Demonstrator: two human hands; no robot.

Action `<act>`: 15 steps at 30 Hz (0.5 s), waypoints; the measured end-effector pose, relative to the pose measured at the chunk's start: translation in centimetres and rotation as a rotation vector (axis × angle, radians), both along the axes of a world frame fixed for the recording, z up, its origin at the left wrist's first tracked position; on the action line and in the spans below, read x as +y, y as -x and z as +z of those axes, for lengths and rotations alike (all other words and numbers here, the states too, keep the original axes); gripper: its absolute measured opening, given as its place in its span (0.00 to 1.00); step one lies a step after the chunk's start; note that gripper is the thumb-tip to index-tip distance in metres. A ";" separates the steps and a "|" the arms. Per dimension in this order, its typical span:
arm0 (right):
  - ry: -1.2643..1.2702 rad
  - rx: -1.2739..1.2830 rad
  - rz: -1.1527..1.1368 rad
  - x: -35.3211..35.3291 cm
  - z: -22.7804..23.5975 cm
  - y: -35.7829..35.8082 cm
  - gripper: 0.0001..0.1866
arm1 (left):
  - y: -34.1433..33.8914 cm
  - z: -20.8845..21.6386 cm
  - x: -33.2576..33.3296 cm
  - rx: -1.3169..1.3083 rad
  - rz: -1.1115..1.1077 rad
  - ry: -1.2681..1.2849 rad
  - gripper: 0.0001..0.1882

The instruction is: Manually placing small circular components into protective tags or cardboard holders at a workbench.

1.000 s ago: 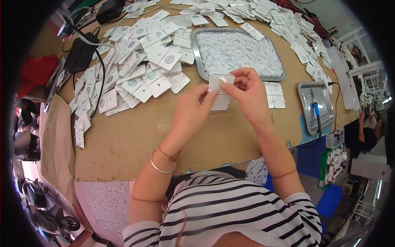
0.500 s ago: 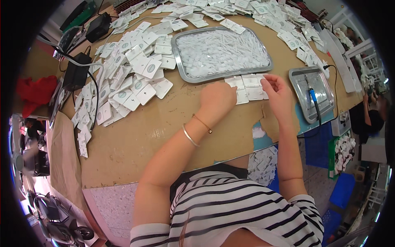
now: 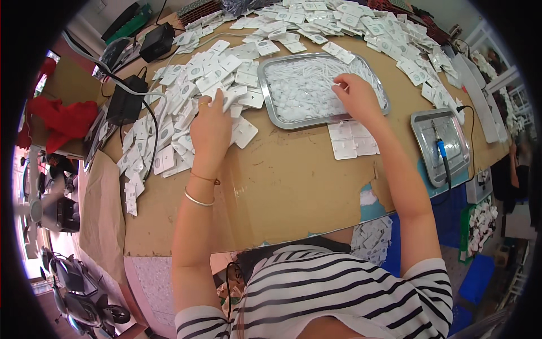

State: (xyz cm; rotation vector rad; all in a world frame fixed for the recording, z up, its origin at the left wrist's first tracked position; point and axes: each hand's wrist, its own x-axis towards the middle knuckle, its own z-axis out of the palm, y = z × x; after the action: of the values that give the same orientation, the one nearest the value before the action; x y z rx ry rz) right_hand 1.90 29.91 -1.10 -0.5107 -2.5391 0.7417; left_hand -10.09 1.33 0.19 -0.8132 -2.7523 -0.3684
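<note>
Resting its fingertips among the white cards (image 3: 184,89) at the left of the table, the left hand (image 3: 212,133) is bending over the heap's right side; whether its fingers are closing on one card cannot be told, as they are merging with the white behind. Over the large tray (image 3: 305,124), the right hand (image 3: 361,99) is curling its thumb and fingers close together above the small white pieces (image 3: 299,85); whether a piece is sitting between the tips cannot be made out. The heap is crowding the left hand's outer side, while the tray's metal rim is running under the right wrist. Between the forearms, brown cardboard (image 3: 282,192) is giving room to move as far as the table's near edge. A small block of cards (image 3: 351,141) is lying against the tray's near rim, just beside the right forearm. Farther right, a smaller tray (image 3: 454,148) is holding a blue-handled tool (image 3: 442,148). The left arm is stretching almost straight forward, back of the hand up, a silver bangle (image 3: 199,200) circling the forearm; the right arm is slanting forward and inward, its wrist bending and its fingers pointing left.
</note>
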 end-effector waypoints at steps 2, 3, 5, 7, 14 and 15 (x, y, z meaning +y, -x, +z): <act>-0.136 -0.051 0.007 0.3 -0.5 2.3 0.11 | 0.6 -0.1 -1.0 0.097 -0.092 -0.307 0.23; -0.115 -0.173 -0.007 0.1 -0.4 3.1 0.11 | 0.8 -0.1 -1.5 0.009 -0.131 -0.482 0.24; -0.099 -0.296 -0.020 0.1 -0.4 4.1 0.11 | 0.1 0.7 -2.1 -0.157 -0.141 -0.646 0.24; -0.088 -0.310 -0.029 0.5 -0.5 4.1 0.11 | -1.3 0.9 -1.6 -0.334 -0.157 -0.810 0.25; 0.450 -0.041 0.070 -5.2 3.6 0.1 0.10 | -6.4 -0.2 0.6 -0.795 -0.160 -1.263 0.32; 0.565 0.055 0.185 -6.3 4.0 -0.8 0.08 | -7.0 -0.2 0.8 -0.854 -0.210 -1.273 0.31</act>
State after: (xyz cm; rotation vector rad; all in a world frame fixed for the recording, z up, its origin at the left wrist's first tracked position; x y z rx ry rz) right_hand 2.74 23.62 2.87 -0.4215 -2.3257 1.5353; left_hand -3.13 2.15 0.01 -0.5791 -2.1363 -2.5766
